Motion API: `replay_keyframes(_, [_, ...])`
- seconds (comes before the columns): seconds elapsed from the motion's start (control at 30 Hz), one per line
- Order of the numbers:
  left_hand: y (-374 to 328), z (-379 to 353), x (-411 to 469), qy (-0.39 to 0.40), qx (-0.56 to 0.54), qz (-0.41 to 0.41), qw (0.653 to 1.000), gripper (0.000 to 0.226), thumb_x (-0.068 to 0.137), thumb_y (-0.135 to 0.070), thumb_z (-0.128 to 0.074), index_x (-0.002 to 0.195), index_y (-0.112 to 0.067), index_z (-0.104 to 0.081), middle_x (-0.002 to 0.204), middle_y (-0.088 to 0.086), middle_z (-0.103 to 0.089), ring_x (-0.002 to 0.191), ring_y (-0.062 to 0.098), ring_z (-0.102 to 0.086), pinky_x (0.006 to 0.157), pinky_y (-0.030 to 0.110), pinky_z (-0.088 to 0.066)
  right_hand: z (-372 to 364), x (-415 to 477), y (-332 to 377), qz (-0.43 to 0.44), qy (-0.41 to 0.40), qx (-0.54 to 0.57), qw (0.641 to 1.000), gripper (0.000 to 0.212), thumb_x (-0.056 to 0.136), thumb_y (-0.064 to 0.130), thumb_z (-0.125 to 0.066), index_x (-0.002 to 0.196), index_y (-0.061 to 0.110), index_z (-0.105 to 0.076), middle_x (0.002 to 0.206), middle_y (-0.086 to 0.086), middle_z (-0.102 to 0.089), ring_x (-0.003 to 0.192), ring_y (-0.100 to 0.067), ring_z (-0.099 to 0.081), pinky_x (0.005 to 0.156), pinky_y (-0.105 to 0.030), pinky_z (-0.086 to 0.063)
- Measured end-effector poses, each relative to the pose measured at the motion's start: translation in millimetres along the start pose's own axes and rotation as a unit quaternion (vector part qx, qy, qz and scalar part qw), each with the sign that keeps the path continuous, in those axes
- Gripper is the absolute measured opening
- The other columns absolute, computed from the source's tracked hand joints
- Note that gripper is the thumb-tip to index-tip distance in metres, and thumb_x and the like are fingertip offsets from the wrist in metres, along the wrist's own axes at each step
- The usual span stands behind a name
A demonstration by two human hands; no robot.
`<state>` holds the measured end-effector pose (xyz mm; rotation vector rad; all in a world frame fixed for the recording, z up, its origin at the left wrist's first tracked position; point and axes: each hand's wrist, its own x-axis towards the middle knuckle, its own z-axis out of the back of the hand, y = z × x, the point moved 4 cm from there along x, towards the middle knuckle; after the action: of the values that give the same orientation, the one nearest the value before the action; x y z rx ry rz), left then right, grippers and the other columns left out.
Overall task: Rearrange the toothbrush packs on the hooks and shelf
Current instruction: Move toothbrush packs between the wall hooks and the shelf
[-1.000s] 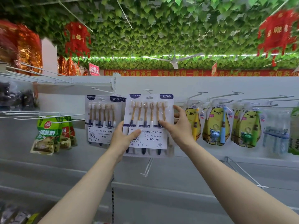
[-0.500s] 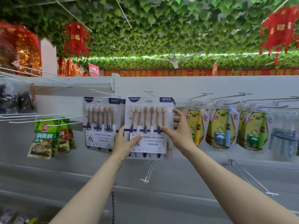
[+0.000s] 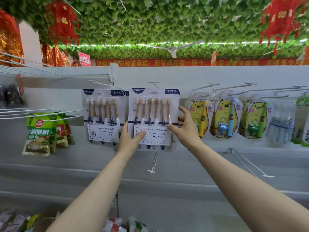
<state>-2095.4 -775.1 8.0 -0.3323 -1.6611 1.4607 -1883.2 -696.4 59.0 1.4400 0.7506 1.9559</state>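
Note:
A six-piece toothbrush pack [image 3: 154, 104] with gold-handled brushes hangs upright just under a white hook [image 3: 154, 83]; whether its hole is on the hook I cannot tell. My left hand [image 3: 130, 139] grips its lower left edge, thumb on the front label. My right hand [image 3: 184, 128] pinches its right edge, thumb in front and index finger raised. A stack of identical packs [image 3: 103, 118] hangs on the neighbouring hook [image 3: 98, 82] to the left.
Bear-shaped children's toothbrush packs [image 3: 225, 114] and clear packs [image 3: 280, 121] fill the hooks to the right. Green seasoning sachets [image 3: 39, 133] hang at the left. Bare hooks [image 3: 153, 163] [image 3: 250, 163] jut out below. More goods lie on the bottom shelf [image 3: 115, 225].
Both hands keep their hold on the middle pack, which has straightened slightly beneath its hook. My right index finger has lifted off the edge.

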Motion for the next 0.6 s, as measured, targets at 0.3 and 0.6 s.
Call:
replay_keyframes(0.3, [10.9, 19.4, -42.7, 0.004, 0.144, 0.006, 0.989, 0.101, 0.078, -0.049, -0.08, 0.156, -0.018, -0.023, 0.159, 0.006, -0.033, 0.145, 0.027, -0.033, 0.117, 0.052, -0.031, 20.2, -49.3, -5.1, -0.102, 0.03, -0.212, 0.971, 0.077, 0.084, 0.029, -0.078, 0.149, 0.013, -0.039, 0.144, -0.009, -0.049, 0.129, -0.027, -0.052, 0.108, -0.041, -0.045])
replay_keyframes(0.6, [-28.9, -18.2, -116.3, 0.142, 0.373, -0.119, 0.909, 0.08, 0.082, -0.036, -0.078, 0.149, -0.022, -0.037, 0.146, 0.01, -0.039, 0.137, 0.031, -0.033, 0.112, 0.045, -0.036, 97.8, -128.7, 24.8, -0.018, 0.108, -0.528, 0.842, 0.062, 0.09, 0.034, -0.07, 0.146, 0.023, -0.044, 0.145, -0.006, -0.049, 0.136, -0.028, -0.04, 0.107, -0.044, -0.042])
